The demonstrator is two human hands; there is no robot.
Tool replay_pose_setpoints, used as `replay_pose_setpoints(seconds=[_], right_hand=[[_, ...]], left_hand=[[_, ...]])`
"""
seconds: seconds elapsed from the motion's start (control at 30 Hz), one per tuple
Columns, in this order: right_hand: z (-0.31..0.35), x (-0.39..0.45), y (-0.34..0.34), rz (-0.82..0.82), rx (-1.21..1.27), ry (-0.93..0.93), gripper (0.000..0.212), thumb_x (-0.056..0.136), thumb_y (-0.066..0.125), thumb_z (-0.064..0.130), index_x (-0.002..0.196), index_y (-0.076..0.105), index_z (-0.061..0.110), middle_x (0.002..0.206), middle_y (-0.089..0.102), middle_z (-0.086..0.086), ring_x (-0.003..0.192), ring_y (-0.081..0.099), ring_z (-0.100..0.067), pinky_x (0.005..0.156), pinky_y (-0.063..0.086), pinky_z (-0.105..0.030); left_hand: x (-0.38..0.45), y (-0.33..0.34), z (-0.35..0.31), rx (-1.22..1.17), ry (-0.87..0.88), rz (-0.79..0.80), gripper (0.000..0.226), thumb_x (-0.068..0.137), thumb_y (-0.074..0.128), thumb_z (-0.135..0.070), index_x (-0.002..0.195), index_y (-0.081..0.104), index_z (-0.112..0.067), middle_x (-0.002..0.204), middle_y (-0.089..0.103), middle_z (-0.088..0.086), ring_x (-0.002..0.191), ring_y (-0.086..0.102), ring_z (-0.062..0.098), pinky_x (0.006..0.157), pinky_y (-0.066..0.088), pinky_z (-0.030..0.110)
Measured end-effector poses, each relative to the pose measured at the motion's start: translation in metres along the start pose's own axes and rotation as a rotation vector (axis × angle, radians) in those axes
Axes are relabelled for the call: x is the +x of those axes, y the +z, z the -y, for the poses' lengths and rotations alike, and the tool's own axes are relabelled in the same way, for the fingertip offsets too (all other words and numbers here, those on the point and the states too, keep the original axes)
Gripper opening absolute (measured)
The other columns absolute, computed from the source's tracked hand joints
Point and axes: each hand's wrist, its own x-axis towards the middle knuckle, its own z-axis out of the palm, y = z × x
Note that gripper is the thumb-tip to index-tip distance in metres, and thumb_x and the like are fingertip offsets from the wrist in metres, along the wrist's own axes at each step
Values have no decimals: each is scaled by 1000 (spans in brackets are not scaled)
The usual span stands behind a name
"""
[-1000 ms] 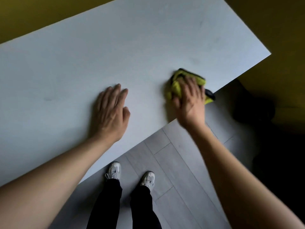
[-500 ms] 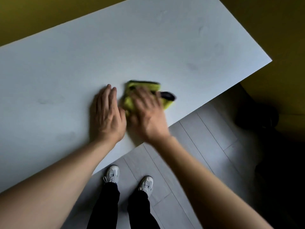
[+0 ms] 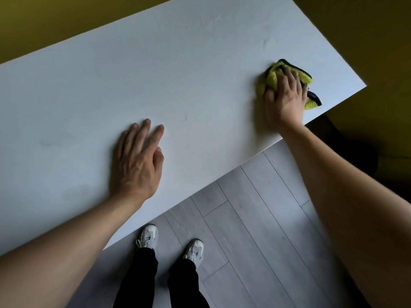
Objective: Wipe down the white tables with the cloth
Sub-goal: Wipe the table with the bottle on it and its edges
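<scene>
We look down on a white tabletop [image 3: 178, 70] that runs diagonally across the view, and we take its near right corner as our landmark. The yellow-green cloth [image 3: 272, 79], bunched and edged with a dark trim, lies on the tabletop close to that corner, just inside the right end edge. Our right hand [image 3: 283, 97] lies on top of the cloth, fingers curled over its folds and pressing it down onto the surface; part of the cloth and a dark tab stick out from under the hand on the side toward the corner. Our left hand [image 3: 138, 161] is well away from the corner, along the near long edge, resting palm down on the bare tabletop with its fingers straight and slightly spread, holding nothing. Faint smudges show on the tabletop farther from the corner, beyond the left hand. Below the near edge we see grey plank flooring [image 3: 255, 218], dark trousers and two pale sneakers [image 3: 148, 236]. Beyond the tabletop the surroundings are dull yellow.
</scene>
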Motion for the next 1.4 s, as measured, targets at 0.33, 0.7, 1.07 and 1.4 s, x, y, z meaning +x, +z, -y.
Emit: replay_pose_setpoints(seconds=[0.33,0.7,1.07,1.4], right_hand=[[132,-181,43,140,147,-528,56,95,51,40,145,52,13,157,42,-9,152,26,-25,124,14,-53],[5,-97,4,84,26,-361,58,94,54,38,148,47,20,160,37,-5,151,27,-24,123,16,-53],[35,-45,13,-31,32,34,69,84,40,40,147,47,13,160,34,-14,152,23,-33,123,7,-57],[149,-83,59,294,9,-883,57,102,42,47,154,39,23,163,31,-2,154,19,-19,126,8,-49]], left_hand=[[0,-4,-3,8,-17,-2,55,102,37,-24,156,48,-16,163,44,14,149,40,39,124,30,55],[-1,-5,-6,26,-54,33,55,102,38,-21,156,47,-17,164,42,12,151,38,36,125,29,52],[1,-6,-6,58,-80,68,59,102,35,-25,161,40,-18,169,33,15,155,32,37,128,23,54],[5,-6,3,18,-89,61,51,99,42,-21,144,53,1,157,48,19,144,46,39,122,33,52]])
